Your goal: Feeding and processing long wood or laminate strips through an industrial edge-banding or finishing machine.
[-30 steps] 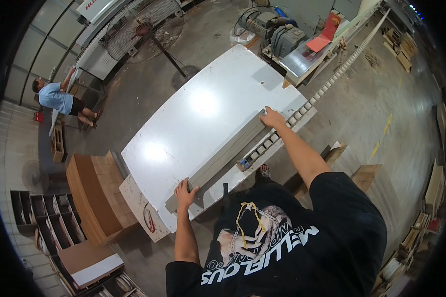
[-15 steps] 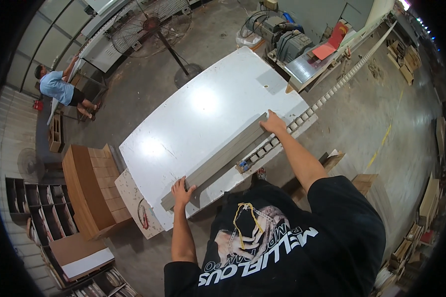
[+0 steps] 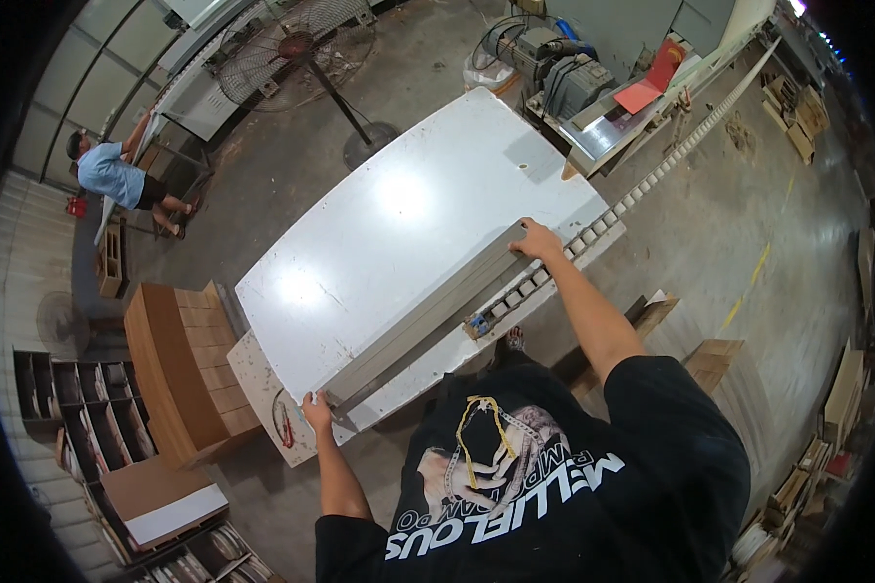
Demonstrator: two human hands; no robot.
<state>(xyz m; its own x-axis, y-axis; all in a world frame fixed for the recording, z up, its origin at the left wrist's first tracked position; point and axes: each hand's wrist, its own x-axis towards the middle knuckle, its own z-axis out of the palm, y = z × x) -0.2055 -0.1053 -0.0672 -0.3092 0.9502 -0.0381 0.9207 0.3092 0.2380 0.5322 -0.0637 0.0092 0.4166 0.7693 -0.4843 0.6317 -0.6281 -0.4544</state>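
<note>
A bundle of long, narrow grey boards [image 3: 423,309] lies slantwise along the near side of a white-topped table [image 3: 379,262]. At its lower left end is my left hand [image 3: 317,412], with thumb and fingers bent against the board ends. My right hand [image 3: 537,240] grips the upper right end, its thumb and fingers bent round the boards. The undersides of the boards and part of my fingers are hidden. Between the bundle and my body, a row of small pale blocks [image 3: 527,288] with a blue piece [image 3: 478,325] at its end runs along the table edge.
Brown wooden panels [image 3: 180,374] stand left of the table, near red-handled pliers [image 3: 286,434]. Ahead is a pedestal fan [image 3: 365,144]; motors [image 3: 574,85] sit beyond the table's far right end. A person in a light blue shirt [image 3: 114,175] works at the far left.
My left hand has slid down and left, from the top of the boards to their end. The bundle's near end shows more boards side by side. My right hand stays at the far end.
</note>
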